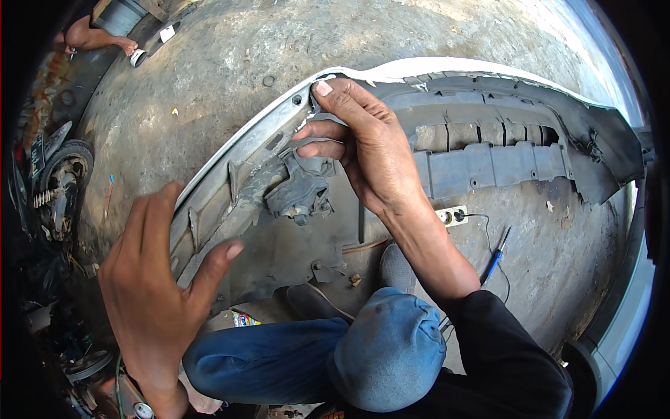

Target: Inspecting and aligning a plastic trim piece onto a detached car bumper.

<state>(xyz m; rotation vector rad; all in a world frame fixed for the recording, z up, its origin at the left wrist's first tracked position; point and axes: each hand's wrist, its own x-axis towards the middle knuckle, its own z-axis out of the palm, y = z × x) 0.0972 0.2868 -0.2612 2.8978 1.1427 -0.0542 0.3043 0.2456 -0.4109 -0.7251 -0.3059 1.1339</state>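
Observation:
A car bumper, white along its outer rim and dusty grey on its inner side, lies on the ground before me, inner face up. My right hand is at the rim of its near-left stretch, a fingertip pressed on the edge and the other fingers bent below. Small white ragged bits show next to these fingers. My left hand is at the bumper's left end, thumb spread away and fingertips by the outer edge; it grips nothing visible. A crumpled dark plastic liner sits inside the bumper between my hands.
A blue-handled soldering iron lies on the concrete at right, near a white power strip with a plugged-in cord. A small colourful packet is beside my leg. A motorcycle wheel stands far left; another person's leg shows beyond.

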